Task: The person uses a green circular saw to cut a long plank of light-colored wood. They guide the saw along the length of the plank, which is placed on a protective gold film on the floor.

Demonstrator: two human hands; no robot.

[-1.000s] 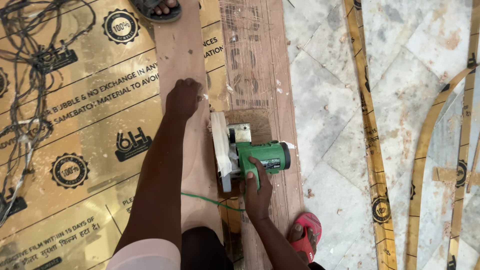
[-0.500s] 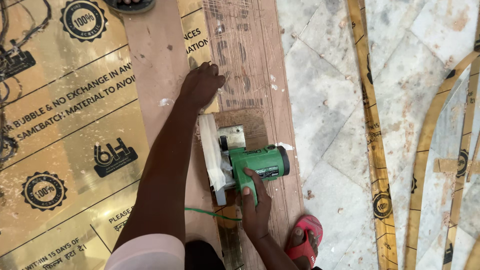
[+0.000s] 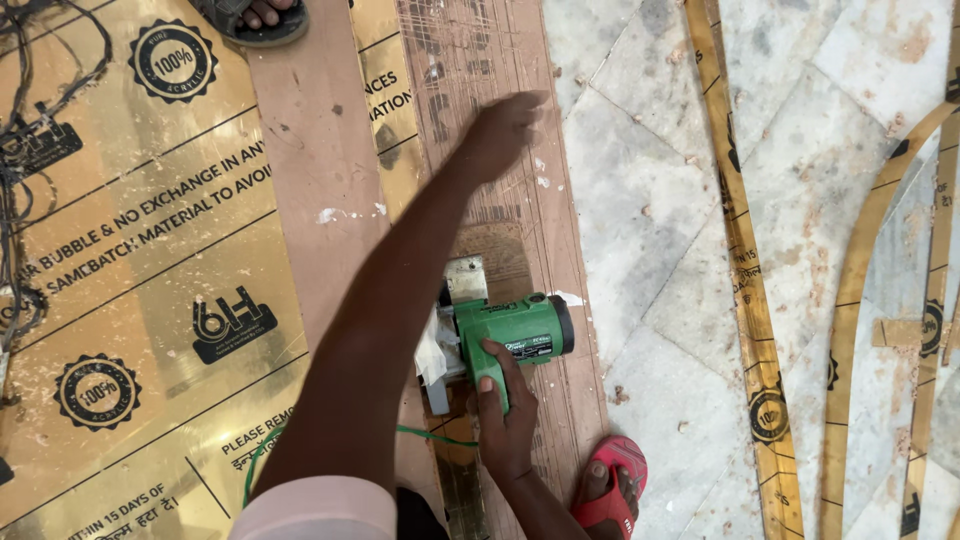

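Head view, looking straight down: nearest the camera, the right hand (image 3: 505,425) is wrapped around the handle of a green, barrel-bodied electric circular saw (image 3: 510,335) with a grey metal guard, fingers curled tight over the grip, and a thin green cord (image 3: 435,436) trails from beneath it toward the person's body. Just right of that wrist sits the person's own foot in a red sandal (image 3: 612,482) on the floor. The saw rests on a long reddish-brown plywood board (image 3: 520,230) that runs away from the person, its surface scored with many fine cut lines. Further out along the same board, the left hand (image 3: 505,130) is stretched forward with the fingers held loosely together; it is blurred, so whether it presses the board or hovers just above cannot be told, and it holds nothing. To the left of the board lies a large gold mirror-finish acrylic sheet (image 3: 130,300) covered by printed protective film, with a plain brown strip (image 3: 315,170) across it. To the right is the grey marble tile floor (image 3: 650,200), where narrow curved gold offcut strips (image 3: 745,260) lie. At the far top edge, another person's sandalled foot (image 3: 250,18) stands on the sheet, and tangled black cables (image 3: 30,150) sit at the far left.
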